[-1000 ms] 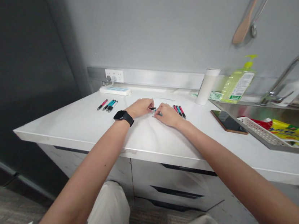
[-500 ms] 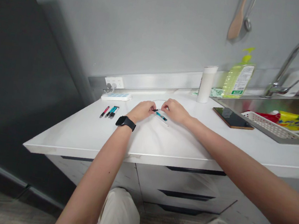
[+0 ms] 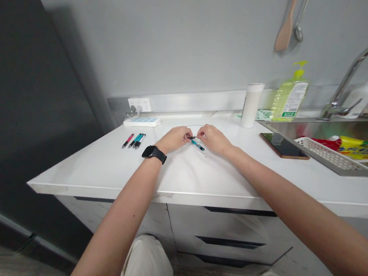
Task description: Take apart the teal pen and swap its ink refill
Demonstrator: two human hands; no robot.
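My left hand (image 3: 176,139), with a black watch (image 3: 154,153) on its wrist, pinches a small black pen part (image 3: 191,137) above the white counter. The fingers of my right hand (image 3: 213,138) are drawn together just right of that part; whatever they hold is too small to make out. Beneath my hands lies a teal and black pen piece (image 3: 198,145). A thin white stick, like a refill (image 3: 201,152), rests in front of it. Left of my left hand, several pens (image 3: 137,141) lie side by side, with a pink and black pen (image 3: 127,141) at their left.
At the back left sits a white power strip (image 3: 142,121) below a wall socket. To the right stand a white canister (image 3: 252,105) and a yellow-green soap bottle (image 3: 290,97). A phone (image 3: 283,146) lies beside the sink, which holds a white perforated tray (image 3: 331,157).
The view has shifted slightly. My right fingertips have come a little closer to the black pen part in my left hand. The pens on the counter have not moved.
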